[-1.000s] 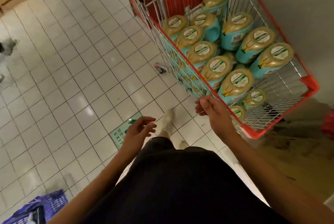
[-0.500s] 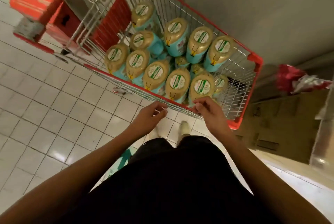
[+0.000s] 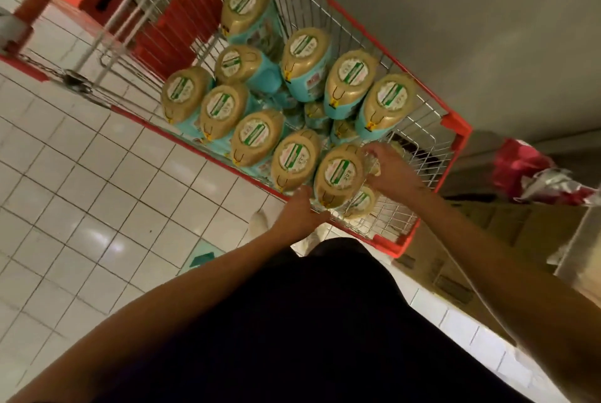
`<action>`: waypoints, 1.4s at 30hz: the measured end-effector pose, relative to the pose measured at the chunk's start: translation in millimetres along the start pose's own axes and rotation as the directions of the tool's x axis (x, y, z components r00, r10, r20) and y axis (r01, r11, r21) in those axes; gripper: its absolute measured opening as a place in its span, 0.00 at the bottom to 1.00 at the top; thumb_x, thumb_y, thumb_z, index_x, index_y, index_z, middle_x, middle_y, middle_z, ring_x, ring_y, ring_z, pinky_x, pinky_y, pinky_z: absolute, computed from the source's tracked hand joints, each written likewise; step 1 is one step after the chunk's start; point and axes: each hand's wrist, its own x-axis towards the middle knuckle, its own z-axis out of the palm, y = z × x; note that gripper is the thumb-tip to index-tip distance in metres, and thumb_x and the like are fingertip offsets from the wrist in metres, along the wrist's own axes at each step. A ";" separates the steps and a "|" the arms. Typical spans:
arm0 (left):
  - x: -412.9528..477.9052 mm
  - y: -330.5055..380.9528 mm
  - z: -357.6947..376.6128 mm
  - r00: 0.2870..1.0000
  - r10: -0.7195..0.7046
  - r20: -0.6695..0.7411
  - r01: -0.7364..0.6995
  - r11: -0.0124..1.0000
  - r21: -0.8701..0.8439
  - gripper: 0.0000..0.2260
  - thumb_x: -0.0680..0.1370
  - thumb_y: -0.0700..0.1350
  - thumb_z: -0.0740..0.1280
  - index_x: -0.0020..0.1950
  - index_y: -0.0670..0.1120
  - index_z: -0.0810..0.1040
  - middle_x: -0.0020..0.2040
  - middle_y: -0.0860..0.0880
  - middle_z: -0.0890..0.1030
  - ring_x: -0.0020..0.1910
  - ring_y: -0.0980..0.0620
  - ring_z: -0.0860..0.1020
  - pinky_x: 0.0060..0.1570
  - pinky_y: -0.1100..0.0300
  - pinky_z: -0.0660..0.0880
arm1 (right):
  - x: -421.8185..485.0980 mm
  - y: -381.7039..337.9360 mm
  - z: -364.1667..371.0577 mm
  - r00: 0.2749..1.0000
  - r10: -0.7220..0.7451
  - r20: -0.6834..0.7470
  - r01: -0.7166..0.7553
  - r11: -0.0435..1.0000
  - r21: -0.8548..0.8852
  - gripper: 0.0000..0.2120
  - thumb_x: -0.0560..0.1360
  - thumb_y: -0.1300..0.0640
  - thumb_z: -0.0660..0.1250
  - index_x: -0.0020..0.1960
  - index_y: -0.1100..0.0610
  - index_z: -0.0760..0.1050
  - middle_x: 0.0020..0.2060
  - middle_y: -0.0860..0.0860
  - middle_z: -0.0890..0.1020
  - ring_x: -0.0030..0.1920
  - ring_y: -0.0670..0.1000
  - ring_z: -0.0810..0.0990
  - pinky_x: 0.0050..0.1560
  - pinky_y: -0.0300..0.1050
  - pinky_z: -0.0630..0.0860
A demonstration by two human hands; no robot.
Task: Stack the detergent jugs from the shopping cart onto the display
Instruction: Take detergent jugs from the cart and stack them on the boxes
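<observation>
Detergent jugs (image 3: pixel 294 157) stand packed in the shopping cart (image 3: pixel 455 124). You bracket the nearest jug (image 3: pixel 340 175): left hand (image 3: pixel 300 212) cupped at its near side, right hand (image 3: pixel 388 168) curled over its far shoulder, ready to lift. Fingertip contact is hidden; the display is out of view.

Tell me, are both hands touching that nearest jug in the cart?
Touching. The head view shows the left hand and right hand pressed against opposite sides of the nearest jug.
</observation>
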 end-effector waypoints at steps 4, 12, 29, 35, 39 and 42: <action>15.8 13.8 30.5 0.986 -0.150 -0.070 0.164 0.945 0.284 0.47 0.72 0.63 0.78 0.81 0.42 0.60 0.76 0.40 0.69 0.76 0.38 0.68 0.74 0.42 0.65 | 40.0 21.3 -8.7 0.963 -0.152 0.220 0.194 0.964 -0.183 0.46 0.68 0.58 0.83 0.81 0.58 0.66 0.72 0.63 0.71 0.72 0.64 0.72 0.71 0.59 0.72; 40.9 22.4 59.7 0.933 -0.306 -0.188 0.347 0.904 0.250 0.55 0.70 0.70 0.75 0.83 0.41 0.54 0.80 0.40 0.65 0.80 0.36 0.64 0.79 0.30 0.52 | 92.5 39.8 -2.0 0.870 -0.185 0.457 0.369 0.859 -0.354 0.65 0.62 0.44 0.86 0.86 0.49 0.49 0.80 0.57 0.65 0.79 0.62 0.66 0.80 0.62 0.55; 30.6 8.0 66.4 0.923 -0.181 -0.340 0.202 0.979 0.029 0.44 0.68 0.68 0.76 0.77 0.54 0.60 0.74 0.46 0.76 0.77 0.39 0.68 0.78 0.31 0.48 | 81.9 57.8 0.2 0.883 -0.325 0.338 0.367 0.928 -0.066 0.66 0.57 0.47 0.89 0.84 0.54 0.55 0.78 0.58 0.67 0.76 0.66 0.69 0.79 0.64 0.58; 9.1 9.8 19.6 0.946 0.029 -0.322 -0.041 0.999 -0.031 0.45 0.67 0.68 0.78 0.78 0.55 0.62 0.75 0.53 0.73 0.77 0.46 0.68 0.78 0.36 0.59 | 55.8 44.3 -21.3 0.899 -0.312 0.309 0.258 0.945 0.202 0.64 0.56 0.45 0.89 0.81 0.49 0.54 0.75 0.48 0.70 0.72 0.50 0.71 0.72 0.50 0.71; -5.0 20.8 -18.0 0.961 0.143 -0.236 -0.210 0.933 -0.292 0.42 0.65 0.62 0.80 0.75 0.55 0.66 0.68 0.57 0.76 0.67 0.57 0.77 0.68 0.51 0.77 | 21.4 22.5 -29.9 0.936 -0.257 0.241 0.136 0.894 0.427 0.63 0.54 0.36 0.87 0.79 0.48 0.56 0.72 0.43 0.74 0.70 0.41 0.75 0.69 0.38 0.72; -12.3 30.0 -43.8 0.962 0.194 -0.191 -0.261 0.852 -0.454 0.39 0.68 0.55 0.79 0.75 0.50 0.66 0.67 0.49 0.80 0.63 0.56 0.81 0.59 0.57 0.83 | -10.5 -6.3 -23.5 0.978 -0.167 0.125 0.043 0.750 0.661 0.63 0.53 0.34 0.87 0.77 0.53 0.58 0.71 0.48 0.76 0.69 0.40 0.77 0.67 0.37 0.77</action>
